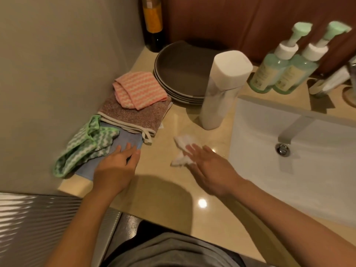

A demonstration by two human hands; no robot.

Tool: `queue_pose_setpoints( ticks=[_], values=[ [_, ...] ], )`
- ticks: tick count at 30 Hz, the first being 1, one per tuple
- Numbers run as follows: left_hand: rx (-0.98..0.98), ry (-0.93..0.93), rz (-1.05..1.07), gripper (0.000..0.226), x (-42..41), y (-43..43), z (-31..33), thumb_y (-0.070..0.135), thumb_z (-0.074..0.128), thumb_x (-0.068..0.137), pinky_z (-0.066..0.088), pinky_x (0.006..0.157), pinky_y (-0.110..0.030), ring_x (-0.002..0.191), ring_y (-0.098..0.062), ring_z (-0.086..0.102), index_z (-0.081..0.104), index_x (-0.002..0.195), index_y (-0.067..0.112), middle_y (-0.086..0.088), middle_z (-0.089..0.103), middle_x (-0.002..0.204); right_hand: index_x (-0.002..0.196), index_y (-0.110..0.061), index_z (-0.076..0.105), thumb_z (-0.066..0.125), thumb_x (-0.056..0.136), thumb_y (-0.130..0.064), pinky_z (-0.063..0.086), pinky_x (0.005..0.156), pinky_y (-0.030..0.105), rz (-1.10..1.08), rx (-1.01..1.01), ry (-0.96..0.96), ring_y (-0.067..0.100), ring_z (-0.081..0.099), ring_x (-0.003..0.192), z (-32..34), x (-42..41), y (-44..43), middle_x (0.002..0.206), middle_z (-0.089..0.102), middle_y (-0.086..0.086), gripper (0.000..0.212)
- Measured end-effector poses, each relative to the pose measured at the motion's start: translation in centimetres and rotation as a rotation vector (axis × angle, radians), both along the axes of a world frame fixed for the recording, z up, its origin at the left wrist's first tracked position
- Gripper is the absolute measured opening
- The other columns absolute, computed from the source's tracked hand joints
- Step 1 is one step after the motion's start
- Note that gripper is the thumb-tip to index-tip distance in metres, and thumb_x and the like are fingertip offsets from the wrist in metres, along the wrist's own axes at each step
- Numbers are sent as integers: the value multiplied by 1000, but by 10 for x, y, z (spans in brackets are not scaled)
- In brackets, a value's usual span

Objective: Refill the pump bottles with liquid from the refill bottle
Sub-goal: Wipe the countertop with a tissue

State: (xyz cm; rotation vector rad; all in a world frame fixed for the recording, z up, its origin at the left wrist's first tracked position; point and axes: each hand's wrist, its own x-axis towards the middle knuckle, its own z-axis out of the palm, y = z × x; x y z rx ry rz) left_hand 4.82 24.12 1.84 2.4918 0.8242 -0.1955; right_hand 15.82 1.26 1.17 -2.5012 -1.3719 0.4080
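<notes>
your left hand (117,166) lies flat, released, on the blue cloth (125,140); your right hand (210,170), fingers straight, presses the tissue (182,149) near the refill bottle (225,87).

Green pump bottles (277,74); white refill bottle (221,89).

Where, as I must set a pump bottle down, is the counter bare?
Bare counter lies near the edge between left hand and right hand, and between the brown cloth and refill bottle. Crowded: plates behind, sink right.
</notes>
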Motion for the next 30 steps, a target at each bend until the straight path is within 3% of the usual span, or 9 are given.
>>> queue_pose_setpoints(
  ticks=[4, 7, 12, 15, 16, 19, 22, 25, 30],
  values=[
    [-23, -14, -21, 41, -3, 3, -3, 39, 34, 99, 27, 105, -29, 142, -15, 18, 45, 137, 28, 5, 33, 150, 150, -13, 17, 20, 103, -36, 7, 116, 32, -147, -110, -13, 22, 9, 145, -5, 34, 56, 158, 12, 7, 53],
    [-21, -22, -28, 43, -4, 2, -5, 38, 35, 99, 25, 107, -29, 143, -15, 17, 42, 140, 27, 5, 32, 150, 150, -8, 12, 18, 103, -32, 6, 117, 37, -151, -206, -77, 27, 5, 145, -15, 41, 96, 158, 9, 13, 53],
    [-17, -53, -19, 45, -6, 0, -7, 38, 38, 98, 24, 109, -31, 143, -14, 17, 39, 141, 26, 5, 31, 151, 144, -2, 31, 22, 103, -29, 7, 116, 38, 5, -164, -180, 30, 13, 144, -23, 5, 110, 153, 24, 19, 50],
    [-12, -47, -22, 47, -7, 0, -9, 40, 37, 98, 23, 111, -33, 143, -14, 15, 36, 143, 26, 6, 28, 152, 147, -4, 26, 24, 102, -27, 1, 116, 34, 111, -130, -64, 28, 10, 145, -18, -28, 91, 156, 17, 16, 50],
    [-10, -45, -23, 47, -7, -1, -9, 40, 37, 98, 22, 111, -33, 143, -14, 15, 36, 143, 26, 6, 28, 152, 147, -7, 26, 21, 100, -27, 4, 117, 35, 161, -127, -48, 26, 13, 145, -19, -39, 82, 156, 19, 13, 51],
    [-3, -54, -28, 47, -7, 0, -9, 40, 37, 98, 23, 111, -34, 143, -15, 15, 37, 142, 26, 6, 28, 152, 136, -15, 50, 28, 91, -31, 36, 109, 40, 238, -107, -34, 22, 41, 134, -26, -65, 49, 142, 47, 5, 53],
    [-15, -56, -25, 48, -8, 0, -11, 41, 38, 98, 22, 113, -37, 143, -14, 14, 36, 143, 26, 6, 27, 152, 139, -18, 45, 39, 91, -31, 24, 115, 42, 306, -69, -1, 16, 30, 139, -29, -76, 3, 147, 40, -1, 50],
    [-33, -75, -13, 48, -10, 0, -14, 41, 39, 97, 19, 114, -38, 143, -13, 14, 36, 143, 26, 7, 27, 152, 144, -25, 36, 34, 97, -34, 16, 116, 43, 285, -65, -50, 11, 25, 141, -23, -60, -38, 150, 34, -7, 48],
    [-31, -95, 2, 48, -10, 0, -18, 41, 40, 97, 19, 114, -37, 143, -13, 15, 38, 142, 24, 6, 29, 151, 147, -33, 27, 21, 100, -34, 6, 117, 40, 43, -70, -35, 12, 22, 142, -22, -2, -80, 152, 26, -6, 47]
  ],
)
